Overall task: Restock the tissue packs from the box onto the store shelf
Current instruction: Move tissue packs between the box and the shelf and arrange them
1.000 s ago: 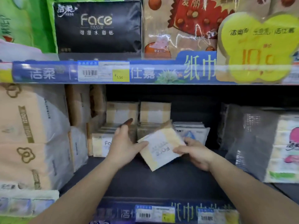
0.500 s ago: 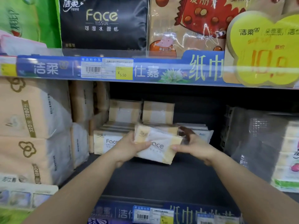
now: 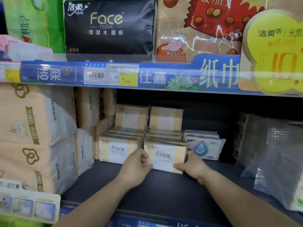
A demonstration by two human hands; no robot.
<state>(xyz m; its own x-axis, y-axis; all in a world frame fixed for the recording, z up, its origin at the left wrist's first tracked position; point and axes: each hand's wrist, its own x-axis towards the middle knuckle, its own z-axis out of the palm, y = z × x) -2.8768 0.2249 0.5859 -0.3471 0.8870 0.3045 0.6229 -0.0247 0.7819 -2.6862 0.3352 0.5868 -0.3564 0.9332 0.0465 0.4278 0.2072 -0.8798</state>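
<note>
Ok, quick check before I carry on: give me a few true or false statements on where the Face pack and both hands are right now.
1. Both hands hold the same Face pack, the left hand at its left end and the right hand at its right end. True.
2. The held pack lies flat with its label facing up. False: it stands upright, label facing the camera.
3. The held pack sits right of another Face pack on the shelf. True.
4. The yellow price tag on the shelf edge above reads 10.50. False: it reads 5.50.
5. A blue-and-white tissue pack sits left of both Face packs. False: it is to their right.
</note>
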